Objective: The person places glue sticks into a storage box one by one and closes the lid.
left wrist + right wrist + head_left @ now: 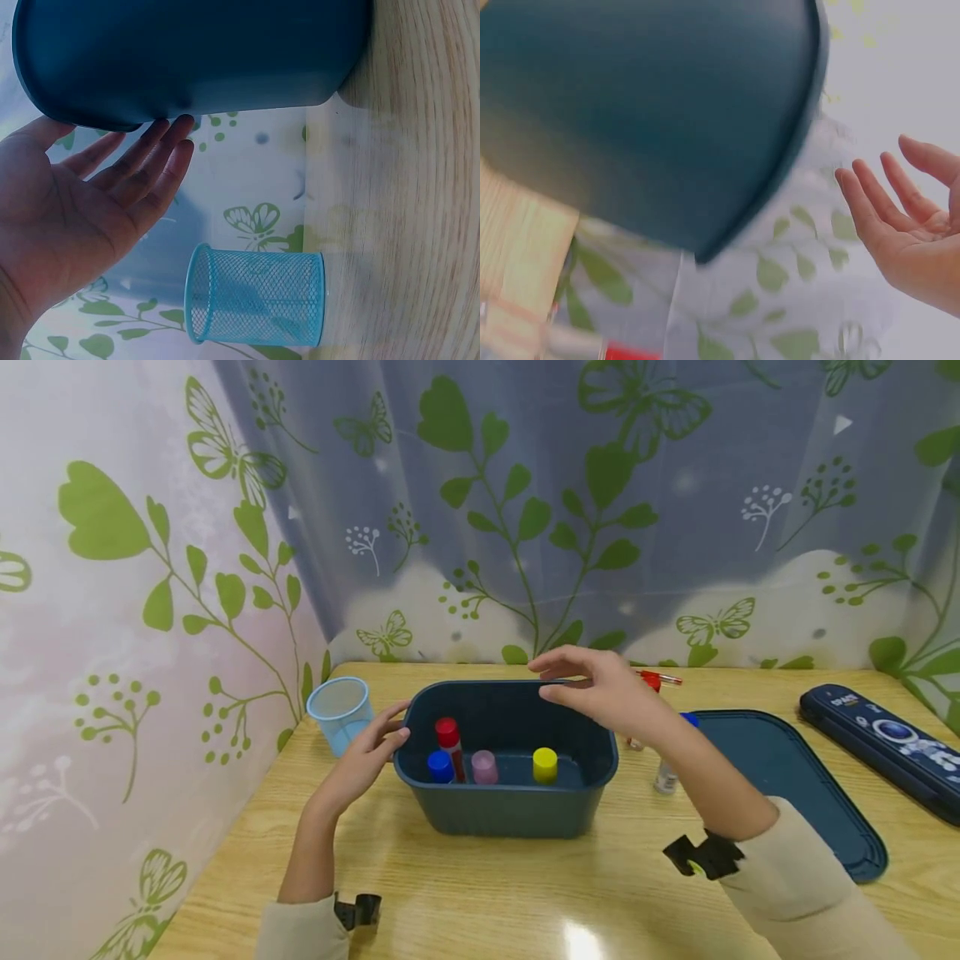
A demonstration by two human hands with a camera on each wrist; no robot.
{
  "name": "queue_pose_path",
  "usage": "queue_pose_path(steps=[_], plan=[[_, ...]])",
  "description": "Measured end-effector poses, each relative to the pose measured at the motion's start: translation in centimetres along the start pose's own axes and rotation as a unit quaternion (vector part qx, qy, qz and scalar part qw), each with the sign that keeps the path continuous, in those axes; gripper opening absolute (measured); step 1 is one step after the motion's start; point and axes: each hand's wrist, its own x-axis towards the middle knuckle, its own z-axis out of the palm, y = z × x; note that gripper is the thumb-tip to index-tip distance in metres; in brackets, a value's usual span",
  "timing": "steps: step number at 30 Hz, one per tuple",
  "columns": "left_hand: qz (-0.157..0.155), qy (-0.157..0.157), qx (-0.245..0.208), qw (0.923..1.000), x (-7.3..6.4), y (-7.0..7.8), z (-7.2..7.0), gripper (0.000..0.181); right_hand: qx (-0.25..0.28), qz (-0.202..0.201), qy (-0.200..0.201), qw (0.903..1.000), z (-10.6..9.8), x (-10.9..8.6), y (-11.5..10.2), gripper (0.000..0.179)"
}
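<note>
Dark teal bin [510,814] sits upright mid-tabletop [480,893]. 4 capped items inside: red-capped tube [447,732] and blue cap [441,767] together at the left end, pink cap [484,767] just beside them, yellow cap [545,764] further right.

Left grip [363,760]: fingers extended, spread a little, tips touching bin's left rim/outer wall; not wrapped round it. Right grip [600,693]: over the bin's far right corner, thumb apart from loosely bent fingers, holding nothing; right wrist view shows it off the wall.

Blue mesh cup [341,722] left of the left grip. Right of bin: blue-capped bottle [666,777] and red items [651,680], both partly hidden by the right arm. Then flat dark tray [780,785], then space-print case [885,743].
</note>
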Motion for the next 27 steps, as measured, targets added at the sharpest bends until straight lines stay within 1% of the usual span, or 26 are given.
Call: queue_pose_path(steps=[4,7,10,13,16,19,23,27], plan=[[-0.003,0.000,0.002,1.0000,-0.1,0.1,0.0,0.054,-0.019,0.024,0.028,0.9991,-2.3,-2.6,0.7,0.036],[-0.004,0.001,0.002,1.0000,-0.1,0.2,0.0,0.054,-0.034,0.050,0.048,0.9970,-3.7,-4.3,1.5,0.038],[-0.002,0.002,0.002,1.0000,0.0,0.3,0.1,0.053,-0.050,0.074,0.064,0.9940,-5.0,-5.7,2.7,0.039],[-0.002,0.003,0.001,1.0000,0.0,0.3,0.1,0.053,-0.075,0.086,0.073,0.9907,-6.0,-6.7,4.1,0.040],[-0.003,0.001,0.000,1.0000,-0.1,0.2,0.1,0.053,-0.111,0.085,0.085,0.9866,-6.4,-7.6,5.6,0.038],[-0.003,0.000,-0.001,1.0000,-0.1,0.2,0.1,0.053,-0.133,0.082,0.092,0.9834,-6.6,-8.4,6.9,0.037],[-0.001,0.002,-0.002,1.0000,0.0,0.1,0.1,0.053,-0.144,0.098,0.093,0.9804,-6.5,-9.0,8.4,0.045],[0.001,0.003,-0.002,1.0000,0.1,0.1,0.0,0.052,-0.160,0.117,0.097,0.9754,-5.7,-9.2,9.8,0.053]])
